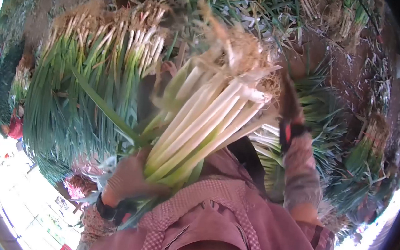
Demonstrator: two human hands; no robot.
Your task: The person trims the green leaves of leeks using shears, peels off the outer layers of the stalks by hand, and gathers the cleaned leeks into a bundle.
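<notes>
A thick bunch of green onions (pixel 205 118) with long white stalks and shaggy brown roots is held up before my chest, roots pointing away from me. Around its green lower part, the fingers of my gloved left hand (pixel 131 179) are closed. My right hand (pixel 291 103), dark and smeared by motion, is beside the root end on the right. Its fingers cannot be made out, nor whether it touches the roots. A long green leaf (pixel 106 108) sticks out of the bunch to the left.
Rows of green onions (pixel 82 88) lie at the left with roots facing away. More leafy green onions (pixel 322 118) lie at the right, beyond my right forearm. Loose leaves and trimmings (pixel 242 2) cover the ground ahead. A smaller bunch (pixel 371 143) lies farther right.
</notes>
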